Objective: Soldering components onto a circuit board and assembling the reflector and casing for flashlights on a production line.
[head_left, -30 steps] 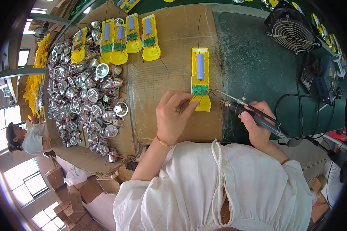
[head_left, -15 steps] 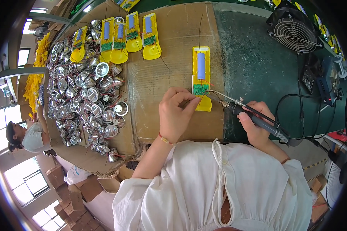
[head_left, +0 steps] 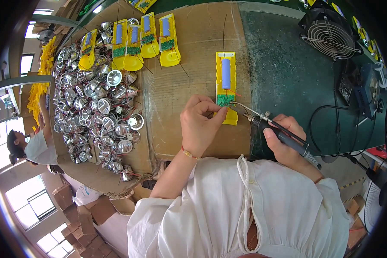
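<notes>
A yellow plastic casing (head_left: 232, 118) lies upright on the cardboard in front of me. It holds a purple cylindrical battery (head_left: 226, 74) and a green circuit board (head_left: 224, 100). My left hand (head_left: 202, 122) is at the board's lower left edge, thumb and fingertips pinched together; what they grip, if anything, is too small to make out. In my right hand (head_left: 286, 137) is a soldering iron (head_left: 284, 136) with a thin metal feed tube (head_left: 247, 107) along it. Its tip and the tube's end reach the board's lower right side. A red wire sticks out beside the battery.
Many silver reflector cups (head_left: 103, 105) with wires are heaped at left. Several more yellow casings (head_left: 170, 56) lie at the far edge of the cardboard (head_left: 180, 86). A black fan (head_left: 329, 38) and a blue box (head_left: 365, 90) with cables stand at right. Another person (head_left: 41, 146) is at far left.
The casing has shifted slightly to the right, and my left hand has moved right with it, its fingertips still pinched. The soldering iron stays at the board. The other person has leaned.
</notes>
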### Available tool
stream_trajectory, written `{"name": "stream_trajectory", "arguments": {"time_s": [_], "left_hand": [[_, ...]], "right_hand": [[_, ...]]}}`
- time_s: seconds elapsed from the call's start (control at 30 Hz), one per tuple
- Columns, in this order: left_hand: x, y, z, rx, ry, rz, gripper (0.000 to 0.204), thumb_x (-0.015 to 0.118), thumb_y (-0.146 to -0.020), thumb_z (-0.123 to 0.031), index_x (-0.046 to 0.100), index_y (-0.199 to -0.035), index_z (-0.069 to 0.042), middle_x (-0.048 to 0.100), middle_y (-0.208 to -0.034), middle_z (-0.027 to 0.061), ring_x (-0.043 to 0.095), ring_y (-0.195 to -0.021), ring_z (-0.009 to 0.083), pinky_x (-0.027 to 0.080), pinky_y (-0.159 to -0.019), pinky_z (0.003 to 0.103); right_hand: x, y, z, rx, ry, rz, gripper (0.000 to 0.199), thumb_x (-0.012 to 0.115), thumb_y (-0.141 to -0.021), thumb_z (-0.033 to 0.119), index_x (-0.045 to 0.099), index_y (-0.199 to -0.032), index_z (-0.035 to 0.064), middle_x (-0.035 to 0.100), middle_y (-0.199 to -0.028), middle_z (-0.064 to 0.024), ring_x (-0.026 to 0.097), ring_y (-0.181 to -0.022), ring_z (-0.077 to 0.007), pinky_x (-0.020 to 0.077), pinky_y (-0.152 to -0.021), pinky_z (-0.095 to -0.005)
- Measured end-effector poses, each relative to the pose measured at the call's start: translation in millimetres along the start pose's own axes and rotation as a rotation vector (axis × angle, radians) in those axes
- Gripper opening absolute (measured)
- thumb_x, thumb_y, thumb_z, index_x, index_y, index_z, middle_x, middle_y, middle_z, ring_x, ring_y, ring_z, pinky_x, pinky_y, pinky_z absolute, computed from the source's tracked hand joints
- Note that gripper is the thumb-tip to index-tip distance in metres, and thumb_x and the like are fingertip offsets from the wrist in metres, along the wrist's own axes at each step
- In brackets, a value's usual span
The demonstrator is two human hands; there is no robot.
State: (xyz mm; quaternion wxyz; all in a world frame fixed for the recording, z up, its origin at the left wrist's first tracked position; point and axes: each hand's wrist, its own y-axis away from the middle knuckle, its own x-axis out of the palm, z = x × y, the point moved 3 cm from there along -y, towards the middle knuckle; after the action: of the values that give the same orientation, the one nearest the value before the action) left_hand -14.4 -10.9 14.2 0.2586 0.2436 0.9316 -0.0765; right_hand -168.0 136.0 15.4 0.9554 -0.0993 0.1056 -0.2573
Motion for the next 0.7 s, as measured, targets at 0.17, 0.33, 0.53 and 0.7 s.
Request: {"name": "stream_trajectory", "arguments": {"time_s": [0.17, 0.33, 0.53, 0.7], "left_hand": [[-0.6, -0.9, -0.1, 0.009, -0.034, 0.014, 0.01, 0.073, -0.067, -0.006, 0.068, -0.073, -0.001, 0.057, -0.08, 0.0061, 0.052, -0.055, 0.0115, 0.044, -0.051, 0.023], [-0.3, -0.7, 2.0, -0.003, 0.009, 0.01, 0.009, 0.073, -0.067, -0.006, 0.068, -0.073, -0.001, 0.057, -0.08, 0.0059, 0.051, -0.054, 0.011, 0.043, -0.051, 0.024], [-1.4, -1.9, 1.6, -0.012, 0.003, 0.024, 0.009, 0.073, -0.068, -0.006, 0.067, -0.071, 0.0, 0.056, -0.079, 0.0061, 0.053, -0.055, 0.0108, 0.044, -0.051, 0.023], [-8.8, -5.6, -0.1, -0.192, 0.254, -0.002, 0.012, 0.074, -0.07, -0.008, 0.065, -0.074, -0.001, 0.061, -0.071, 0.0061, 0.059, -0.059, 0.0111, 0.047, -0.054, 0.022]], "right_hand": [[-5.6, 1.4, 6.3, 0.112, -0.019, -0.034, 0.015, 0.062, -0.079, 0.006, 0.05, -0.085, -0.0014, 0.057, -0.072, -0.0106, 0.051, -0.061, -0.0127, 0.0425, -0.058, -0.0272], [-10.9, 2.9, -0.6, 0.136, -0.064, -0.064, 0.014, 0.06, -0.081, 0.006, 0.049, -0.086, -0.0017, 0.057, -0.07, -0.0118, 0.053, -0.062, -0.0123, 0.0445, -0.058, -0.0248], [-14.1, 5.1, -9.6, 0.092, -0.052, -0.114, 0.016, 0.06, -0.081, 0.007, 0.049, -0.086, -0.0017, 0.056, -0.075, -0.0119, 0.054, -0.063, -0.013, 0.0457, -0.058, -0.0232], [-30.6, 2.6, -17.5, 0.102, -0.131, -0.271, 0.013, 0.062, -0.078, 0.002, 0.051, -0.085, -0.0013, 0.056, -0.073, -0.0082, 0.052, -0.063, -0.0101, 0.042, -0.055, -0.0222]]}}
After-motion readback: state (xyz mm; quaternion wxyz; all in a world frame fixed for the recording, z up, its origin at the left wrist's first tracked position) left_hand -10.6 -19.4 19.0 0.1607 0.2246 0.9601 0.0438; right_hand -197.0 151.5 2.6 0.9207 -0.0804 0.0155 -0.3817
